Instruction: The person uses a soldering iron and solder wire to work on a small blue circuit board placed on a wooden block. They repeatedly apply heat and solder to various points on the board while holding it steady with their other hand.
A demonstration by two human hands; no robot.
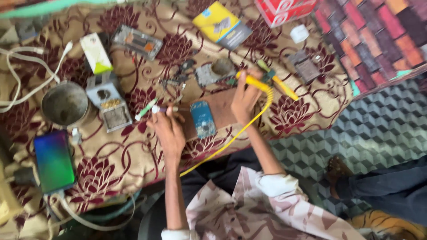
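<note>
Risk notes, left to right.

White cables (18,75) lie loose at the far left, next to the metal cup (66,104). A lit phone (54,161) sits near the cloth's (133,155) front edge with a cord under it. If your elbow snags that cord, the phone could go off the edge.

The small grey box (109,103) stands open just left of your work; a sleeve could tip it and scatter what's inside.

Your left hand (168,129) is clenched on a thin tool (165,109) with its tip aimed at the blue phone part (203,119), which lies on the brown board (222,109) between your hands. The hand is not holding that part down, so any push from the tip could slide it.

Your right hand (245,98) grips the yellow iron (253,81), held just past the board's far edge, close to the small pot (222,67) and loose parts (180,75). I can't make out the tip, it's blurred. If it's hot, the cloth below could scorch on contact.

The iron's yellow cord (231,138) runs under your right forearm toward your lap. If it pulls tight mid-stroke, it will jerk the iron.

A second yellow tool (284,86) lies just right of your hand, easy to knock with a wrist.
</note>
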